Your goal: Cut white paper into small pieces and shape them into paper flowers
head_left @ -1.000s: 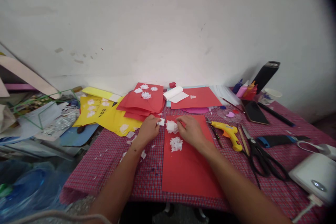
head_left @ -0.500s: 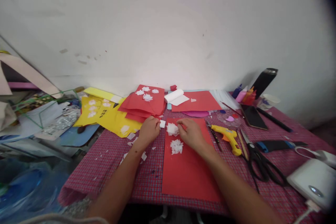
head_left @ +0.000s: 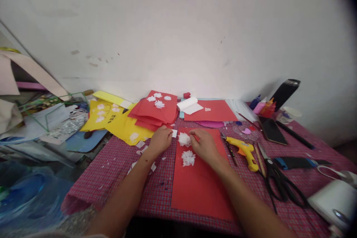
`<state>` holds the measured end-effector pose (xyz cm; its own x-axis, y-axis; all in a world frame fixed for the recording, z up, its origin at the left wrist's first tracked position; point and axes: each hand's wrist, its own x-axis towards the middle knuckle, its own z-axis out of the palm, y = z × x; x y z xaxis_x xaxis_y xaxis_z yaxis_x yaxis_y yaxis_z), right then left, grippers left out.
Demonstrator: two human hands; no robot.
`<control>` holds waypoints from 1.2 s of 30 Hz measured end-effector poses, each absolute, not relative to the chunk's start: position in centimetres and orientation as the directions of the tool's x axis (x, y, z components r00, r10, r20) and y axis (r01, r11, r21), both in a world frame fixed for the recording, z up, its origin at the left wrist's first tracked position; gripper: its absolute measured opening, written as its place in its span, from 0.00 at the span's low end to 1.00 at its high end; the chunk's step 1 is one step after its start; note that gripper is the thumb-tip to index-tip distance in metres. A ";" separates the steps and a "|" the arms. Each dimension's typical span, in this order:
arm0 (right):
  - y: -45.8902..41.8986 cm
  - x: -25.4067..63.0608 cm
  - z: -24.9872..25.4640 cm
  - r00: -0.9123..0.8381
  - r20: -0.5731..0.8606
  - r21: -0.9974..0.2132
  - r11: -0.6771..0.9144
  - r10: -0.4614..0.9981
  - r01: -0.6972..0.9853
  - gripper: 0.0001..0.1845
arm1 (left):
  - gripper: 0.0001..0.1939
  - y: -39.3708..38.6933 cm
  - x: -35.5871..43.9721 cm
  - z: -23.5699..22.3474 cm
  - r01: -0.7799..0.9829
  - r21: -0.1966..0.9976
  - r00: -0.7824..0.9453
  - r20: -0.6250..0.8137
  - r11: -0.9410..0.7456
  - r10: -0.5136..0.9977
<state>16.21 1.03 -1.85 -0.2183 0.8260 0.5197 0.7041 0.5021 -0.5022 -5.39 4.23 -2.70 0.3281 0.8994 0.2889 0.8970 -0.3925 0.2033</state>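
Observation:
A red paper sheet [head_left: 199, 186] lies upright-wise before me on the checked tablecloth. Two ruffled white paper flowers sit near its upper left: a lower flower [head_left: 188, 158] and an upper flower [head_left: 184, 139] with flat squares showing in its middle. My left hand [head_left: 161, 139], just off the sheet's left edge, pinches a small white paper square [head_left: 174, 133]. Over the sheet, my right hand [head_left: 204, 144] has thumb and forefinger drawn together beside the upper flower; what they hold, if anything, is too small to make out.
Right of the sheet lie a yellow glue gun [head_left: 243, 150], black scissors [head_left: 279, 180], a utility knife [head_left: 297, 162] and a phone [head_left: 272, 130]. A black flask [head_left: 286, 95] stands behind. Red cards with white flowers [head_left: 156, 109], yellow paper [head_left: 122, 124] and a white paper roll [head_left: 188, 103] lie at the back.
The camera view has shifted slightly, so the whole scene sits a little lower and to the right. My right hand's fingers have moved slightly beside the upper flower; my left hand keeps its paper square.

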 end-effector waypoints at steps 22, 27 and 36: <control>0.7 16.0 -1.9 -0.255 0.471 -0.507 0.496 0.844 0.705 0.11 | 0.12 4.3 -5.6 -3.0 0.879 0.278 0.318 0.262 -0.387 0.911; 0.7 16.0 -1.9 -0.254 0.466 -0.506 0.491 0.847 0.709 0.11 | 0.12 4.2 -5.5 -2.9 0.887 0.263 0.313 0.264 -0.380 0.913; 0.7 16.0 -1.9 -0.265 0.463 -0.502 0.496 0.846 0.709 0.11 | 0.09 4.2 -5.4 -2.8 0.893 0.275 0.288 0.256 -0.355 0.923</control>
